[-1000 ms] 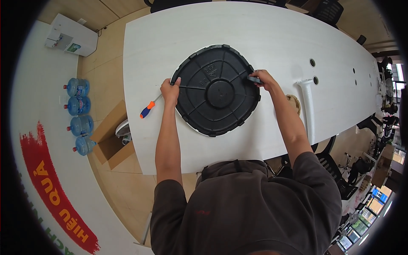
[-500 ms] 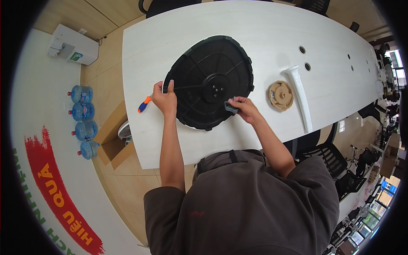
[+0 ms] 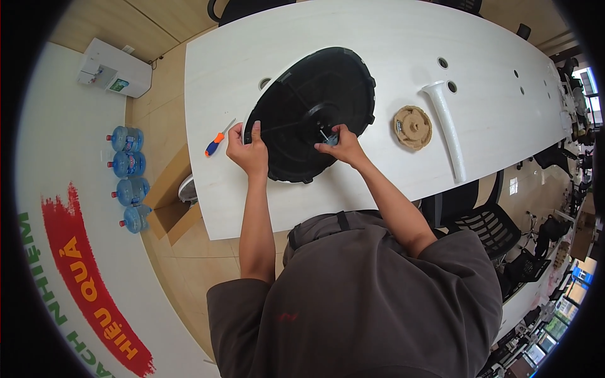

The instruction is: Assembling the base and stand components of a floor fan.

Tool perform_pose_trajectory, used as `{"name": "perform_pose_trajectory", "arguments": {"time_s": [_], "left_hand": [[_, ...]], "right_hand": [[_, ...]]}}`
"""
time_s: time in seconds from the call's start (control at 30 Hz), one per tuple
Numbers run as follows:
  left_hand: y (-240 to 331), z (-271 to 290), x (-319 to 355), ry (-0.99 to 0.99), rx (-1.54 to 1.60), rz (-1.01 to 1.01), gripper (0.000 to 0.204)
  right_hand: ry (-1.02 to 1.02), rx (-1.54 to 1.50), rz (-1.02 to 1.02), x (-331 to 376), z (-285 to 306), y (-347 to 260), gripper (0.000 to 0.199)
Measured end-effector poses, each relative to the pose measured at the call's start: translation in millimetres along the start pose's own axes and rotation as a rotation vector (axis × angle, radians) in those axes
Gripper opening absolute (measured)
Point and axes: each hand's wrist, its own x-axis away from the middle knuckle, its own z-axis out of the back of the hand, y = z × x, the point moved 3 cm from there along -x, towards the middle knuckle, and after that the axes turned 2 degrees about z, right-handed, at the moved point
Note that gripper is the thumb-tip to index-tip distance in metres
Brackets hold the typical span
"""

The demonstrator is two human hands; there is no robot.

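A large round black ribbed disc (image 3: 315, 101) lies on the white table (image 3: 403, 38), its near-left edge lifted a little. My left hand (image 3: 247, 150) grips the disc's left rim. My right hand (image 3: 340, 145) is closed on a small grey part at the disc's centre hub. An orange-and-blue screwdriver (image 3: 216, 141) lies on the table just left of my left hand.
A tan round disc part (image 3: 413, 127) and a long white funnel-ended pole (image 3: 446, 123) lie to the right of the black disc. Several blue water bottles (image 3: 128, 173) stand on the floor at left. A black office chair (image 3: 479, 223) is at right.
My right hand moved from the disc's right rim to its centre hub. My left hand stayed on the left rim. The view shifted, so the disc appears further up and right.
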Motion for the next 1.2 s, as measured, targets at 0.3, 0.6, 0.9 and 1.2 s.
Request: {"name": "perform_pose_trajectory", "arguments": {"time_s": [0.3,0.6,0.9,1.2], "left_hand": [[7.5,5.6,8.7,0.007,0.047,-0.045,0.029],[12.1,8.7,19.7,0.002,0.116,-0.092,0.026],[24.9,3.2,24.7,-0.058,0.097,-0.160,0.026],[28.3,3.2,27.4,-0.073,0.089,-0.181,0.026]], "right_hand": [[0.079,-0.142,-0.131,4.7,-4.7,9.3,0.077],[-0.091,-0.548,-0.334,-6.8,14.3,-4.4,0.075],[0.175,-0.977,-0.296,27.8,-8.1,-3.9,0.079],[0.323,-0.745,-0.166,31.1,-7.2,-6.3,0.055]]}}
